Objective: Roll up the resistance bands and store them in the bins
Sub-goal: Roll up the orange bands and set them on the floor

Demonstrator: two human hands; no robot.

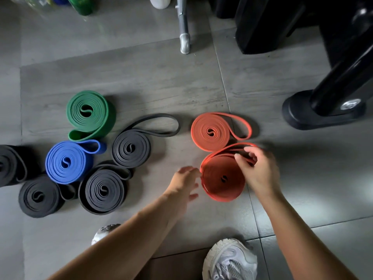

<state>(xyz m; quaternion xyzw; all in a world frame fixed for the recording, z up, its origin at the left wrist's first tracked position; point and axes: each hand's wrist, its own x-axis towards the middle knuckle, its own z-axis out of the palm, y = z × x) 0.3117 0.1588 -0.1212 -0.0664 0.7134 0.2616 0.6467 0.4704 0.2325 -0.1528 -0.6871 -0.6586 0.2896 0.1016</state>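
Right grip [260, 170] on one of two orange rolls [219, 188]; left grip [183, 186] wide.

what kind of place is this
Most likely a gym or home workout corner: rolled resistance bands on the grey tiled floor, a steel bar lying at the top, and the black foot of an exercise machine at right.

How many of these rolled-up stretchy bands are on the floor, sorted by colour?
Black band: 4
Orange band: 2
Blue band: 1
Green band: 1
Total: 8
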